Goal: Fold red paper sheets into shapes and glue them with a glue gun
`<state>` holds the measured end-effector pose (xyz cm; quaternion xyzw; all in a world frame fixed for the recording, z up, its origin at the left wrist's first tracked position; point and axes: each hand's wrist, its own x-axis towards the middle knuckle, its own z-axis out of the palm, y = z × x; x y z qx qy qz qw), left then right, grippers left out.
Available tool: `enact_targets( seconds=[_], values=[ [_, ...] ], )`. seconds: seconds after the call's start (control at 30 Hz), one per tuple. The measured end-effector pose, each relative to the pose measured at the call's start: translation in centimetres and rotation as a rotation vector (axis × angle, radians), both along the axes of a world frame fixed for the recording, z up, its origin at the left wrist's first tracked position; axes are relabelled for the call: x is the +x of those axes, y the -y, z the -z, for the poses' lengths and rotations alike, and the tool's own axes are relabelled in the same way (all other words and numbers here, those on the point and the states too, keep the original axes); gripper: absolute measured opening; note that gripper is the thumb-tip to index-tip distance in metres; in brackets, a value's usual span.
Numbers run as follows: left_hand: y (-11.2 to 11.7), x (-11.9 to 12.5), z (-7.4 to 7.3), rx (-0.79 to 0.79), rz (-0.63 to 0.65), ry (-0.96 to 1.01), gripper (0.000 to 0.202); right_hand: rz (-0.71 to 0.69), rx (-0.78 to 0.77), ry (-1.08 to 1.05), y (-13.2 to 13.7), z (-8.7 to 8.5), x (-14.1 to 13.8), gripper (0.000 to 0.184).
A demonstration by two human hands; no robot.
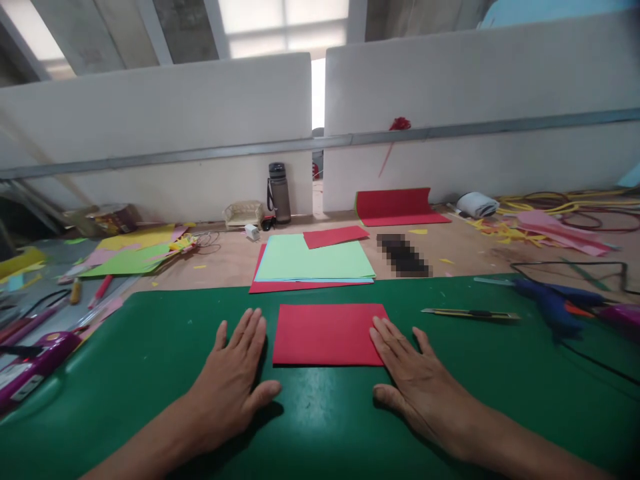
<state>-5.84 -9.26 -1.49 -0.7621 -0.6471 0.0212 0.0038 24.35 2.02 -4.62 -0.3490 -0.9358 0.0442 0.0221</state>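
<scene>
A folded sheet of red paper (pixel 327 335) lies flat on the green cutting mat (pixel 320 427), its long side running left to right. My right hand (pixel 417 377) rests with its fingertips on the paper's right edge, fingers stretched out and thumb apart. Just beyond the paper's left edge, my left hand (pixel 237 373) lies flat on the mat with its thumb spread, holding nothing. To the right of the paper sits a utility knife (pixel 473 314) with its blade pointing left.
Behind the mat lies a stack of pale green sheets (pixel 315 259) with red paper under it. A dark bottle (pixel 279 193) stands against the white board. At right is a blue glue gun (pixel 550 307) with its cord; a purple device (pixel 37 367) lies at left.
</scene>
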Motion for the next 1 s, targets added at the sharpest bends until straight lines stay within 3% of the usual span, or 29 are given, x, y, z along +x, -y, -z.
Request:
enact_targets(
  seconds=[0.07, 0.13, 0.23, 0.3, 0.57, 0.77, 1.0],
  values=[
    [-0.8, 2.4, -0.9, 0.035, 0.074, 0.020, 0.089, 0.015, 0.012, -0.009, 0.1, -0.1, -0.6, 0.069],
    [-2.0, 5.1, -1.4, -0.061, 0.234, 0.086, 0.087, 0.033, 0.001, 0.010, 0.2, -0.4, -1.2, 0.070],
    [-3.6, 8.2, -1.1, -0.209, 0.391, 0.217, 0.087, 0.047, -0.035, 0.045, 0.4, -1.0, -2.0, 0.069],
    [-4.2, 9.1, -0.7, -0.241, 0.428, 0.262, 0.088, 0.037, -0.050, 0.047, 0.6, -1.4, -2.0, 0.069],
    [-3.5, 8.1, -0.2, -0.215, 0.480, 0.252, 0.088, -0.093, -0.081, 0.031, 2.6, -2.2, -1.1, 0.070],
    [-3.4, 7.7, 0.1, -0.175, 0.522, 0.218, 0.091, -0.153, 0.022, -0.040, 3.3, -2.0, -1.0, 0.067],
    [-2.1, 5.2, 1.5, -0.159, 0.466, 0.178, 0.089, -0.134, 0.166, -0.030, 2.9, -2.1, 2.4, 0.049]
  ],
)
